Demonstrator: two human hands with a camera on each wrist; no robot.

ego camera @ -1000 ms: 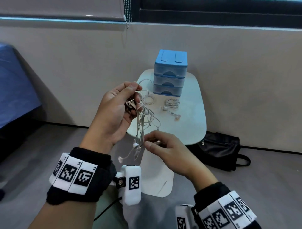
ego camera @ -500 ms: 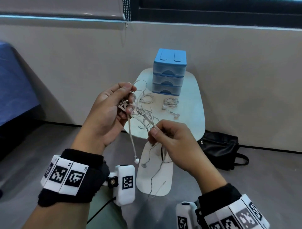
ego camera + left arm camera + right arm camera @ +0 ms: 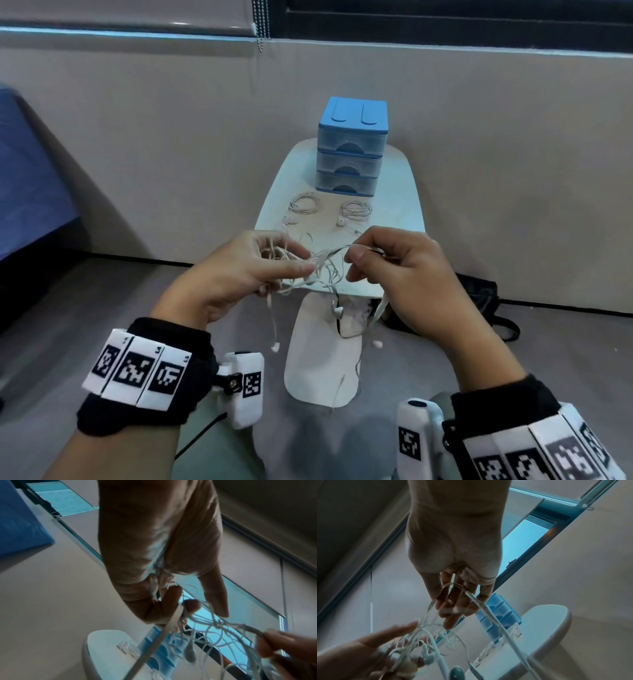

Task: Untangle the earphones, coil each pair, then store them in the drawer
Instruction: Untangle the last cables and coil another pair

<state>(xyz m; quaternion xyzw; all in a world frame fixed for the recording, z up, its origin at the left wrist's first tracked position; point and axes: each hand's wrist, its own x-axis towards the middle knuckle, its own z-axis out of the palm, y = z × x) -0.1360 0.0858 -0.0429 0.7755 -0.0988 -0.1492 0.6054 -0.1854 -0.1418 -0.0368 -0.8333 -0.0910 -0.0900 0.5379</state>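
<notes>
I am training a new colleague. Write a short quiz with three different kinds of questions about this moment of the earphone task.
1. True or false: all three drawers of the blue drawer unit are closed.
2. How many coiled earphone pairs lie on the white table?
3. Multiple choice: the tangled earphones are held by A) the left hand only, B) the right hand only, C) both hands.

Key: 1 true. 2 two: one coil on the left, another coil on the right. 3 C.
</notes>
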